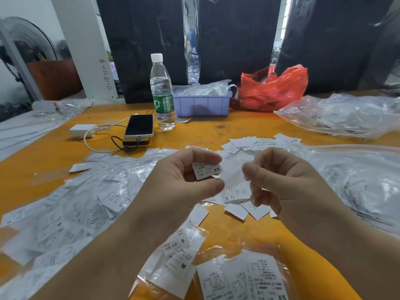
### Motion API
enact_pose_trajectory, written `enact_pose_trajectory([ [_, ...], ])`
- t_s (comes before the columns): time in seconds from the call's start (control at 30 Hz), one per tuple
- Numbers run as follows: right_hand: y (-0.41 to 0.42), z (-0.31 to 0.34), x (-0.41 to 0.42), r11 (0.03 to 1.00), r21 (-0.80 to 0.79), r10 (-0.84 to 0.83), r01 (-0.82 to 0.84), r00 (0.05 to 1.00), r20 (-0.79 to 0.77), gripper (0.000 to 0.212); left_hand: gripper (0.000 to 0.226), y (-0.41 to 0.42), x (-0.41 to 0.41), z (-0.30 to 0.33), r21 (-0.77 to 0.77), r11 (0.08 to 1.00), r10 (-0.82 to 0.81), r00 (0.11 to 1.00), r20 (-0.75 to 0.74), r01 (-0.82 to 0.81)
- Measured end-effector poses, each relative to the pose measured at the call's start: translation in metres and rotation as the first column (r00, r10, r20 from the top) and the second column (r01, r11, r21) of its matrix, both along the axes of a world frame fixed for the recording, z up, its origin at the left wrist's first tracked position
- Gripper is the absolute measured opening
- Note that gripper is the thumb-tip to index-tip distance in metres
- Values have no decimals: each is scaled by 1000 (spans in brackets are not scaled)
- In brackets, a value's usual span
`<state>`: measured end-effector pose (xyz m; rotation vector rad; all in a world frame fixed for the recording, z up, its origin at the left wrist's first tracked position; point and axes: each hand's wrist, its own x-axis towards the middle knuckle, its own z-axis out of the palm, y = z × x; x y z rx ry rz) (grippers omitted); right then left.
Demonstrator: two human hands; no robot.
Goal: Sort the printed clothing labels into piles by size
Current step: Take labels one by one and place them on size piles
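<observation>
Left of the XS label (207,170) we've got a big unsorted spread of labels (71,204), our left hand (181,180) pinching that XS label in its fingers, right hand (279,180) beside it clutching a thin clear sleeve (233,173) — plenty left, we'd say.

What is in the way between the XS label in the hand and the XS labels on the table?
Nothing visible. The left hand holds the XS label just above the loose XS labels lying below.
</observation>
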<state>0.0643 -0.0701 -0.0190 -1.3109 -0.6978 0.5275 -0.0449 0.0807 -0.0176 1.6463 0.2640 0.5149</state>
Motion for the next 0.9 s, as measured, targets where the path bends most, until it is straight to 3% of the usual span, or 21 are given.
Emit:
enact_pose_trajectory([
  [0.23, -1, 0, 2, 994, -34, 98, -100, 994, -54, 15, 22, 0, 3, -2, -43, 999, 12, 1000, 21, -11],
  [0.37, -3, -1, 0, 985, -103, 140, -141, 990, -24, 32, 33, -6, 2, -4, 49, 994, -97, 995, -22, 98],
  [0.47, -3, 1, -1, 985, -138, 102, -98, 995, 17, 27, 44, -9, 1, -5, 70, 978, -192, 981, -40, 194],
  [0.57, -2, 2, -3, 986, -150, 82, -77, 996, 26, 33, 41, -10, 2, -7, 136, 982, -121, 991, -60, 128],
  [0.7, -1, 2, -6, 984, -146, 104, -102, 995, 8, 36, 13, -6, 4, -10, 157, 987, -15, 1000, -22, 19],
  [0.83, -2, 3, -7, 981, -152, 130, -124, 991, 33, 44, 21, -5, 2, -8, 158, 987, 5, 1000, 4, -5],
  [0.9, -1, 3, -7, 977, -170, 136, -126, 990, 45, 36, 24, -6, 1, -8, 167, 986, 4, 1000, 11, -6],
])
